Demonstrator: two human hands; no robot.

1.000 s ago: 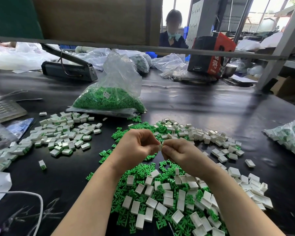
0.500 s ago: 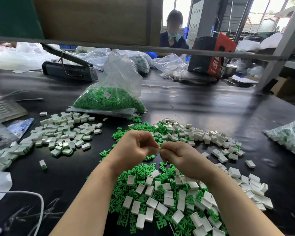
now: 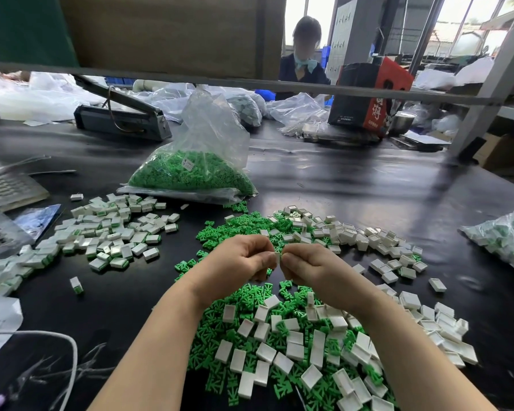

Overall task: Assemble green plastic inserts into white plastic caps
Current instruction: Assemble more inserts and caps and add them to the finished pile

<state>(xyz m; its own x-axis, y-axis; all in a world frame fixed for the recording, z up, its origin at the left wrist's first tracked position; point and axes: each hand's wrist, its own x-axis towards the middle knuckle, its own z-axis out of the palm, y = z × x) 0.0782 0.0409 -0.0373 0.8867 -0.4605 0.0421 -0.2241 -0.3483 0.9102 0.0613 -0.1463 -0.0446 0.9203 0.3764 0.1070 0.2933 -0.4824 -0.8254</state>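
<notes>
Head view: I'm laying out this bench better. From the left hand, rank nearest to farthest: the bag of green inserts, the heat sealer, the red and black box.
1. Bag of green inserts: straight ahead of the left hand, mid-table.
2. Heat sealer: farther back, to the left.
3. Red and black box: far back, to the right.

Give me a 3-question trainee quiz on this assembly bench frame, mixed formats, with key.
1. True or false: the clear bag of green inserts lies beyond the loose mixed pile.
2. Multiple choice: the pile of assembled caps lies to the hands' A) left B) right C) directly under them.
3. Fill in: the left hand and right hand pinch one small ___ piece between their fingertips.

Key: 1 true; 2 A; 3 white.
</notes>
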